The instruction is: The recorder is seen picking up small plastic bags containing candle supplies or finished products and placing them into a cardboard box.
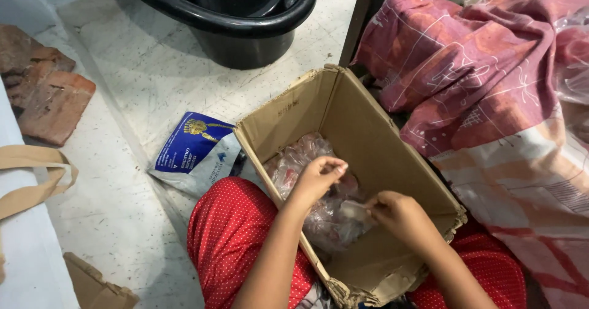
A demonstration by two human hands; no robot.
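While both hands [359, 195] pinch clear packets [319, 217], the cardboard box [368, 143] rests on speckled floor [141, 76].

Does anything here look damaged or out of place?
Yes. The cardboard box is worn: its near bottom corner is torn and frayed. A blue-and-white printed bag lies crumpled on the floor beside it.

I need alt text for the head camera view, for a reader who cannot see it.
Both hands reach into an open cardboard box of clear plastic packets; the left hand pinches something small and the right hand holds a pale piece. A black tub, bricks and patterned cloth surround it.
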